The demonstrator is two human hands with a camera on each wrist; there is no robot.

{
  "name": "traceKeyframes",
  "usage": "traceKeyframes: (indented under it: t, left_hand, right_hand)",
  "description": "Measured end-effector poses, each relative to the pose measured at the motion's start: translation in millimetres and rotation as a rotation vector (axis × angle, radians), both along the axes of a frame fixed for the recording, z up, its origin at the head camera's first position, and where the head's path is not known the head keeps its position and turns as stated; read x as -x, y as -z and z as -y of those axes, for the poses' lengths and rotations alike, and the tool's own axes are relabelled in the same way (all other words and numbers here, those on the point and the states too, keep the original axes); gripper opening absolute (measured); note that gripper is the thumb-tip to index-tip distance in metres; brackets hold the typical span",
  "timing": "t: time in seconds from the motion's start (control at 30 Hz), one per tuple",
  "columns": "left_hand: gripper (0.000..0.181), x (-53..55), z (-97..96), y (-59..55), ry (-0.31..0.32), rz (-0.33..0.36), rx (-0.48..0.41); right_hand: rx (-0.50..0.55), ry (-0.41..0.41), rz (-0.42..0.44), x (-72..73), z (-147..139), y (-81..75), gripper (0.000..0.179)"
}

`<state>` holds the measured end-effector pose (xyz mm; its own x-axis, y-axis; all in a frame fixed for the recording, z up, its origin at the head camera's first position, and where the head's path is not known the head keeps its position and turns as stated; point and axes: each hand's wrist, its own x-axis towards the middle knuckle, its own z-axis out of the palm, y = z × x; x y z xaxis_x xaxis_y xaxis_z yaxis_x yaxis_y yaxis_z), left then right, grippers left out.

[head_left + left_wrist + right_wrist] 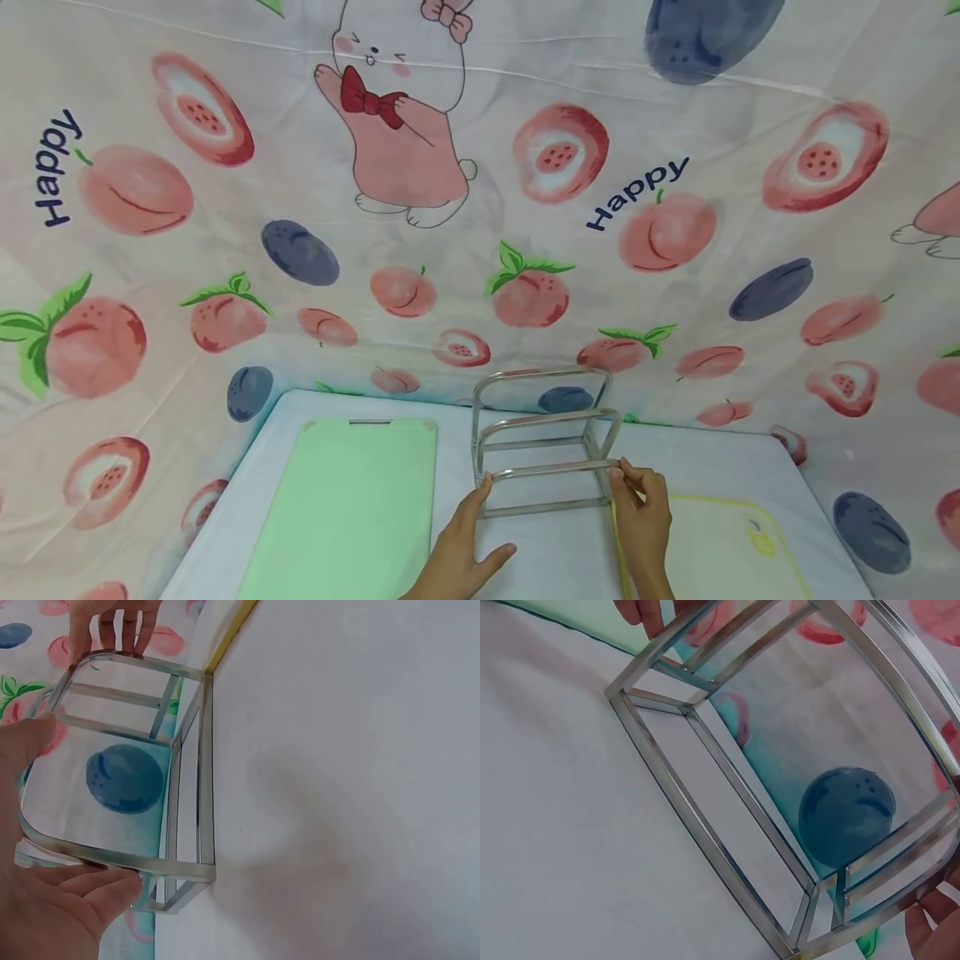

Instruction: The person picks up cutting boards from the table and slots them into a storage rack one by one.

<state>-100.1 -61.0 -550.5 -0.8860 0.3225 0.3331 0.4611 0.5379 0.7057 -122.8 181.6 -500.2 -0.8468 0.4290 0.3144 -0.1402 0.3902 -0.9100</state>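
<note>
A silver metal rack with three rounded hoops stands on the white surface, seen close up in both wrist views. At the left end of its nearest hoop is my left hand. The index fingertip touches the corner there, the thumb is spread apart from it, and the other fingers lie fairly straight along the rack's outer side in the left wrist view. My right hand pinches the hoop's right corner between thumb and fingers. Only a few right-hand fingers show at the edge of the right wrist view.
Left of the rack lies a light green cutting board. A pale board with a yellow rim lies to the right, partly behind the right hand. A fruit-printed cloth rises behind and beside the white table.
</note>
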Motion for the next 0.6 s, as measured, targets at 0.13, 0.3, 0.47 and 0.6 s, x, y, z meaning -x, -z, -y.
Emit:
traceKeyframes:
  t: [0.13, 0.3, 0.47, 0.6]
  left_hand:
    - [0.086, -0.7, 6.3, 1.1, -0.007, -0.007, 0.026]
    - [0.086, 0.4, 12.2, -1.1, -0.021, -0.001, 0.042]
    - [0.085, 2.6, 16.7, -0.6, -0.024, 0.002, 0.019]
    - [0.084, 3.3, 20.2, 1.0, -0.036, -0.017, -0.002]
  right_hand:
    - [0.033, -0.001, 0.018, 0.6, -2.6, 21.6, 0.02]
    - [0.043, 0.004, -0.018, -2.0, -1.2, 35.7, 0.022]
    - [-0.008, 0.011, -0.002, -7.7, 2.8, 38.3, 0.025]
    - [-0.042, 0.011, 0.023, -12.1, 6.8, 38.3, 0.028]
